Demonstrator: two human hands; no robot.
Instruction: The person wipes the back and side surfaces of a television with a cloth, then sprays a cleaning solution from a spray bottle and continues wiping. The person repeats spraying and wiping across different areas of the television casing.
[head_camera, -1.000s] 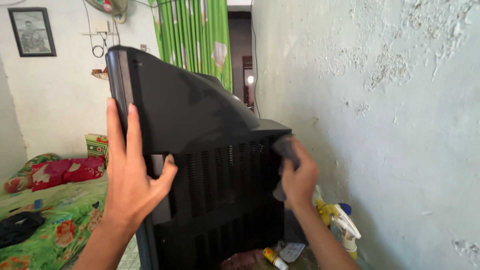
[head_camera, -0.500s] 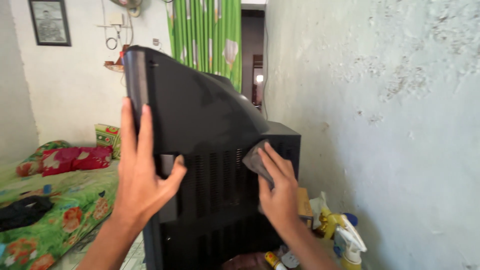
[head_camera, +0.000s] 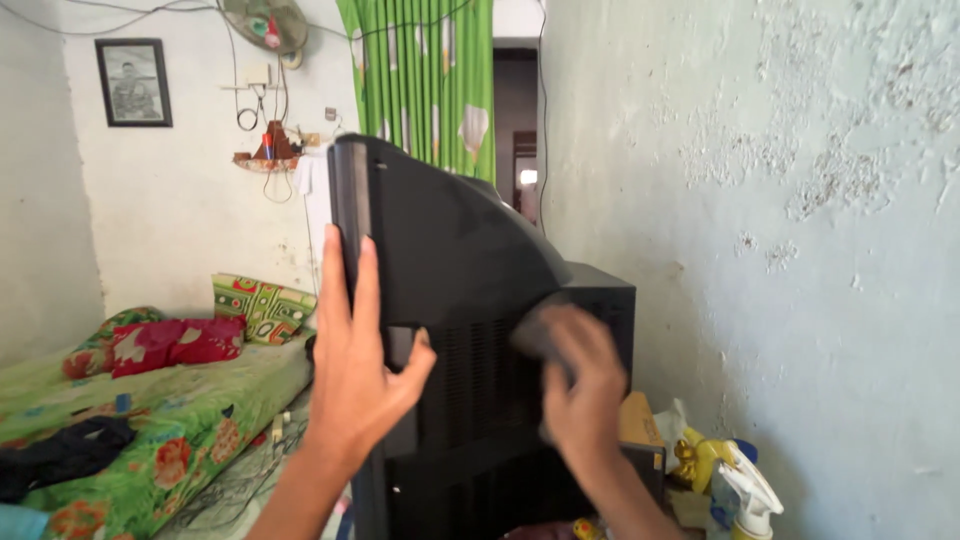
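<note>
Against the back of one black television (head_camera: 470, 300), two hands work: one braces, one presses a cloth.

Left hand (head_camera: 360, 350) lies flat and spread, fingers pointing to 12 o'clock along the set's front edge, thumb hooked toward 3 o'clock onto the vented rear shell. Right hand (head_camera: 580, 385), blurred, is closed over a single grey cloth (head_camera: 540, 335), pressing it to the casing at about 11 o'clock from its palm; it is the nearer hand to the cloth. The television's long axis runs front-to-back, from 9 to 3 o'clock. One spray bottle (head_camera: 745, 495) stands at 4 o'clock, by the peeling wall (head_camera: 800, 250); one bed (head_camera: 150, 420) lies at 8 o'clock.
</note>
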